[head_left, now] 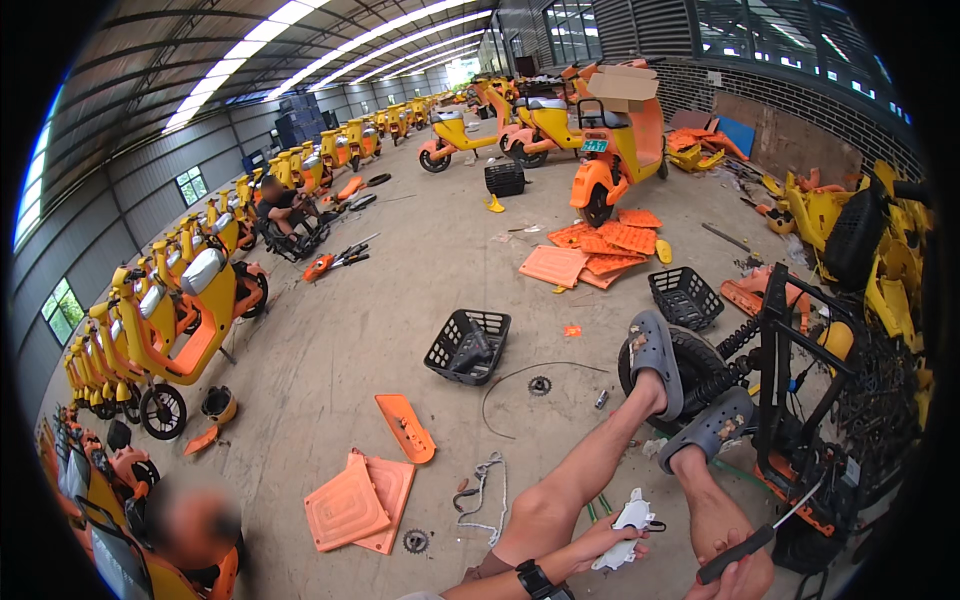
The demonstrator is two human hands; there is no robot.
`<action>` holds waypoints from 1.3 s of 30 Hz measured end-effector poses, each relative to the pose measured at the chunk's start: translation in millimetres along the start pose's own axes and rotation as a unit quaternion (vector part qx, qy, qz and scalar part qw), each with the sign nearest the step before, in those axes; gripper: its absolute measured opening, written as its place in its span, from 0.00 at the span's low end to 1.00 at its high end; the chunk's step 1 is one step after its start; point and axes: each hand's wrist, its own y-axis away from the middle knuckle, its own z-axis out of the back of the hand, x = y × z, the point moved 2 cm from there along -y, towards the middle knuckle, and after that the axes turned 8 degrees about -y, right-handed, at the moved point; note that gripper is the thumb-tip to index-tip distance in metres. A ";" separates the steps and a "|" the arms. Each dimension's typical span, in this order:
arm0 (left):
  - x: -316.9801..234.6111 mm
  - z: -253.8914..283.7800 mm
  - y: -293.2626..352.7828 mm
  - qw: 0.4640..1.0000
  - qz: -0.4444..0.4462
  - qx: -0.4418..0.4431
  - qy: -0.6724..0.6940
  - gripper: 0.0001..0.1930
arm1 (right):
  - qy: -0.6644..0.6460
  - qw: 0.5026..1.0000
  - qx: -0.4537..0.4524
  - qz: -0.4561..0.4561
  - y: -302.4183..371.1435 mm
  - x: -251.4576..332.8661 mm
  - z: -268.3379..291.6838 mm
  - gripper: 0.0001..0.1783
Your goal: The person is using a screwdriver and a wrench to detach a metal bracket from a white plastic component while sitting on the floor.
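Observation:
My left hand (603, 545), with a black watch on its wrist, grips a flat white plate-like part (631, 528) with an uneven outline and a small black loop at one side. My right hand (738, 574) is closed round the black handle of a screwdriver (741, 554); its thin shaft points up and right, toward a black scooter frame (772, 370). A wheel (692, 372) and a coil-spring shock absorber (738, 340) belong to that stripped frame. My feet, in grey clogs (657, 362), rest against the wheel and beside it.
Black plastic baskets (467, 345) stand on the concrete floor among orange panels (345, 505), a cable (500, 375) and sprockets (540, 386). Yellow and orange scooters (185, 320) line the left. Another person (285, 212) sits farther off. Yellow body parts (890, 300) are heaped at right.

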 end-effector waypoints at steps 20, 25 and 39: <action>-3.2 -2.3 4.0 1.000 0.005 -0.001 -0.001 0.25 | 0.172 0.972 -0.028 0.160 -9.5 11.6 1.2 0.21; -1.1 -1.6 3.3 1.000 0.001 0.008 0.008 0.25 | 0.338 0.927 -0.004 0.166 -4.4 26.0 4.2 0.20; -5.5 -4.4 5.9 1.000 0.007 -0.003 -0.006 0.26 | -0.384 0.854 -0.346 -0.052 -5.4 3.3 -0.9 0.25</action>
